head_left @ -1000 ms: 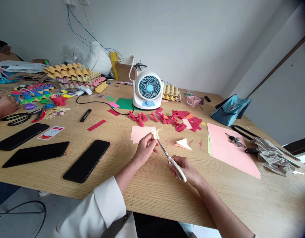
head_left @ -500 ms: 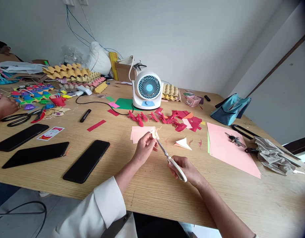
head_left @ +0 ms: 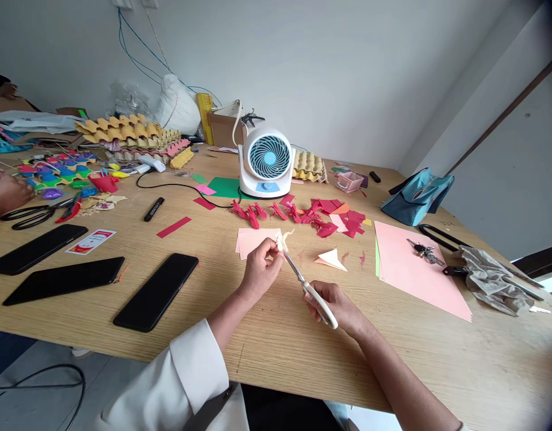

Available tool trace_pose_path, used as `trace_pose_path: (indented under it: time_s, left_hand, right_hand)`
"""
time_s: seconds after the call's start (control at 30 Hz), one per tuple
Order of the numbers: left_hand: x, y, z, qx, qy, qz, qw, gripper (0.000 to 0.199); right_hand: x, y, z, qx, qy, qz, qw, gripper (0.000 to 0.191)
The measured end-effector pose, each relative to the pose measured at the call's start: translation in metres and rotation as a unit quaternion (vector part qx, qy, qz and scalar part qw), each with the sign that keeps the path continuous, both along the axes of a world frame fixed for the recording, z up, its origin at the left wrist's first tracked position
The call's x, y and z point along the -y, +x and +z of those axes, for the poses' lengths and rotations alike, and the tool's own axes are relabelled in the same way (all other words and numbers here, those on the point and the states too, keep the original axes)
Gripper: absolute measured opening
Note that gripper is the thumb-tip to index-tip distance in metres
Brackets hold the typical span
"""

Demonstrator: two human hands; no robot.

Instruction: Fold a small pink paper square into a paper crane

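Pinched in my left hand (head_left: 261,269) is a small piece of cream paper (head_left: 281,240) with thin curling strips. My right hand (head_left: 333,306) grips white-handled scissors (head_left: 320,304), whose blades point up-left and meet the paper by my left fingertips. Behind my left hand lie pale pink sheets (head_left: 251,240). A folded white and orange paper piece (head_left: 332,259) rests beyond my right hand. Red paper pieces, several of them twisted (head_left: 251,216), form a row in front of a white and blue fan (head_left: 267,164).
Three black phones (head_left: 155,292) lie at the left, near a marker (head_left: 154,209) and black scissors (head_left: 33,214). Another person's hands (head_left: 6,190) rest at the left edge. Right: large pink sheets (head_left: 415,263), keys (head_left: 425,251), a blue bag (head_left: 417,197).
The cream paper has turned slightly, and its curled strips now stick out more to the upper right. My left fingers have shifted a little on it. The scissors have hardly moved.
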State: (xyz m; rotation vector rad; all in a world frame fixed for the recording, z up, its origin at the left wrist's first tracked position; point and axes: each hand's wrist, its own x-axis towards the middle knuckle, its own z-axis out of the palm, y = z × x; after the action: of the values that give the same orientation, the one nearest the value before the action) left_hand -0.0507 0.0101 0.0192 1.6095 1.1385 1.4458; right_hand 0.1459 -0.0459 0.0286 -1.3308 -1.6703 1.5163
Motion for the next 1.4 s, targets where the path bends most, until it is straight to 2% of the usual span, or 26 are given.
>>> trace_pose_path:
  time_s: [0.1, 0.3, 0.5, 0.57, 0.77, 1.03, 1.4]
  left_hand:
    - [-0.001, 0.001, 0.0, 0.019, -0.002, -0.006, 1.0, 0.013]
    - [-0.003, 0.005, 0.003, 0.158, -0.104, -0.061, 0.98, 0.019]
    - [-0.002, 0.004, -0.002, 0.084, -0.029, -0.012, 0.996, 0.017]
    - [-0.002, 0.004, -0.003, 0.085, -0.027, -0.008, 0.996, 0.017]
    - [-0.003, 0.004, 0.001, 0.133, -0.056, -0.007, 0.99, 0.017]
    - [0.001, 0.005, 0.012, 0.202, -0.122, -0.037, 0.971, 0.022]
    - [0.003, 0.007, 0.011, 0.24, -0.192, -0.062, 0.95, 0.025]
  right_hand:
    - [0.0, 0.0, 0.001, -0.008, -0.004, 0.003, 1.0, 0.047]
    - [0.0, 0.001, 0.001, -0.011, -0.003, 0.007, 1.0, 0.048]
    - [-0.001, -0.001, -0.002, -0.002, 0.005, -0.008, 1.0, 0.042]
    - [-0.001, -0.001, -0.002, -0.004, 0.007, -0.007, 1.0, 0.041]
    - [-0.001, 0.0, -0.001, -0.005, 0.002, 0.001, 1.0, 0.044]
    - [-0.001, 0.0, -0.002, -0.002, 0.0, 0.001, 1.0, 0.043]
    - [0.0, 0.001, -0.004, -0.008, 0.03, -0.005, 1.0, 0.038]
